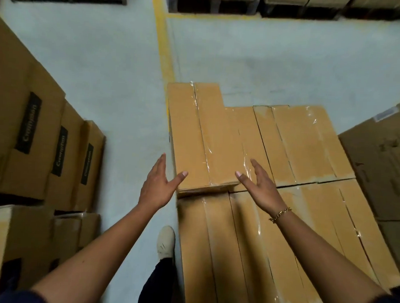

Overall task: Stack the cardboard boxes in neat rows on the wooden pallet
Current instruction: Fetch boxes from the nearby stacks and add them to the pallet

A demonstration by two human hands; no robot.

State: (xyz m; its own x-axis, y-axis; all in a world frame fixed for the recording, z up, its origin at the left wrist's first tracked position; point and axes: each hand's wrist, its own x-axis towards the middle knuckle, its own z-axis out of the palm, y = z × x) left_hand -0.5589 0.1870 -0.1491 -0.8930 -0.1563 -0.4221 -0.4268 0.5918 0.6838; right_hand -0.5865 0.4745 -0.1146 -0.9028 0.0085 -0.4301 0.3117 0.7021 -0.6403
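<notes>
Long top box lies on stack, far end jutting past row toward 12 o'clock. Left hand at its 7, right hand at 5, fingers straight, grasping nothing. Probably stiff, hefty, tape slick: take long side edges. Pallet hidden.

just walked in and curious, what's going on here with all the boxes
A person is stacking taped cardboard boxes. The left hand and right hand are open at the near end of the top box on the stack's left edge, and neither grips it. Its far end juts past the neighbouring boxes, so the row is not yet flush. More printed boxes stand to the left.
</notes>
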